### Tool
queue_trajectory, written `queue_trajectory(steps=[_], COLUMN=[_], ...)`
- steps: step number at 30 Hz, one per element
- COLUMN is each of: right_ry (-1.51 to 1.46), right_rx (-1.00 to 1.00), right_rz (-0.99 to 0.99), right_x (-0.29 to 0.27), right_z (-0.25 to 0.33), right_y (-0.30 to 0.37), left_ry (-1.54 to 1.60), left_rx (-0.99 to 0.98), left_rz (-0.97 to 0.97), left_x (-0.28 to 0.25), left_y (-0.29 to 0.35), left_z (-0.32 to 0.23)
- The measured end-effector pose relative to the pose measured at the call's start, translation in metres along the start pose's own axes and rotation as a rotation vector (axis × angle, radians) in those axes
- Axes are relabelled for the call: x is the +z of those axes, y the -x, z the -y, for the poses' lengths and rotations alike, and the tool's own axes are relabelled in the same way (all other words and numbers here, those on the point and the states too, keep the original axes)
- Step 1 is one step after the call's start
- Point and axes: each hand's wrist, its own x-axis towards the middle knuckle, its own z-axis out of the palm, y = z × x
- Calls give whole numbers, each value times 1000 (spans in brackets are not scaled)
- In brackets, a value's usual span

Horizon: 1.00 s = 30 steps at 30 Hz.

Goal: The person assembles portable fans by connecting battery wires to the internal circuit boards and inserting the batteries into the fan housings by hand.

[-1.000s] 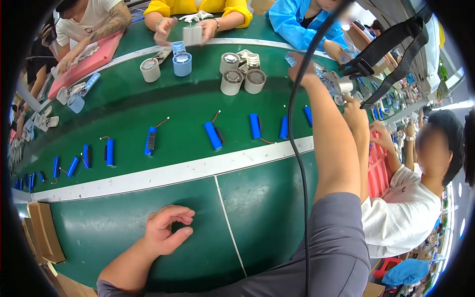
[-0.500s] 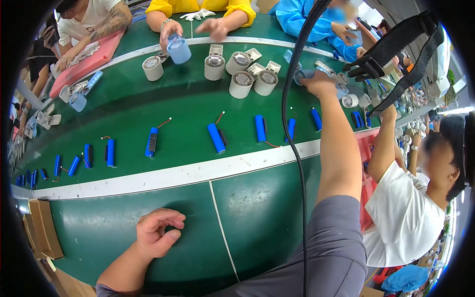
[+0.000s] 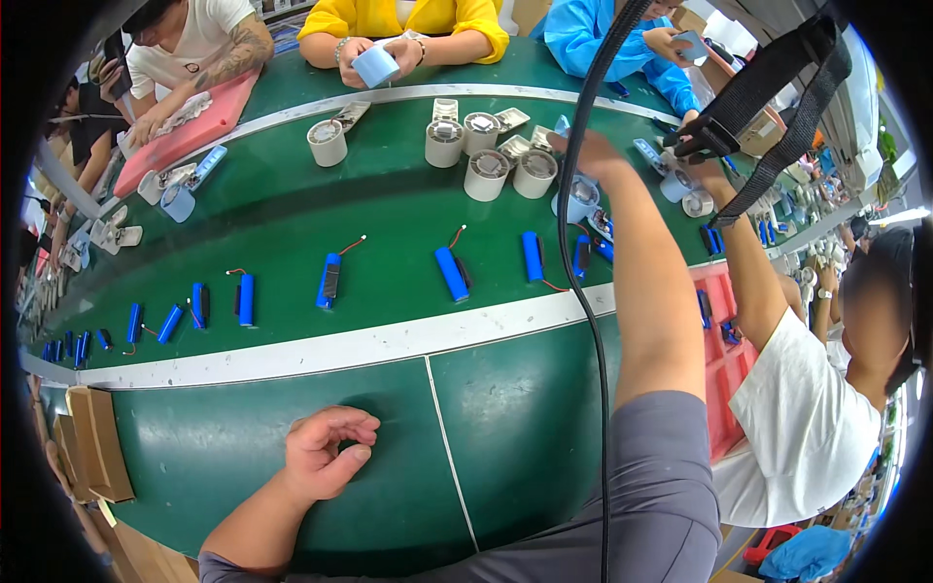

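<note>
My left hand point(image 3: 330, 452) hovers low over the near green table, fingers loosely curled and thumb apart, with nothing in it. My right hand point(image 3: 595, 157) reaches across to a group of cylindrical housings, just above a light blue housing point(image 3: 580, 197). A black cable crosses in front of its fingers, so their grip is hidden. Left of that hand are a white housing point(image 3: 535, 175) and another white housing point(image 3: 485, 177), with open flaps and parts inside. Blue battery packs point(image 3: 453, 274) with red wires lie in a row nearer to me.
A white rail point(image 3: 369, 335) divides the near table from the green work surface. Across from me, a person in yellow holds a light blue housing point(image 3: 376, 66). At right, a person in white reaches past a red tray point(image 3: 724, 369). Cardboard point(image 3: 97, 442) stands at left.
My right hand has shifted left, and a light blue housing now stands close beside the white ones. The person in yellow now has both hands at their housing. My left hand keeps its pose.
</note>
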Motion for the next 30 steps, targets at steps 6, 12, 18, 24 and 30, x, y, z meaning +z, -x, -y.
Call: queue_trajectory(steps=[6,12,18,24,30], right_ry=[8,-38,338,284,90], right_rx=[-41,109,-130,-182,-162], right_rz=[138,447,258,-25,-55], right_x=[1,-25,3,2,-15], right_z=[19,51,57,44,51], right_y=[6,73,77,82,97], left_ry=[13,60,9,15,38], left_rx=[1,3,30,20,-5], left_rz=[-5,30,39,46,43], left_x=[-9,-16,-24,-27,-35], left_y=[5,7,12,15,20], left_z=[-2,-1,2,-2,-2])
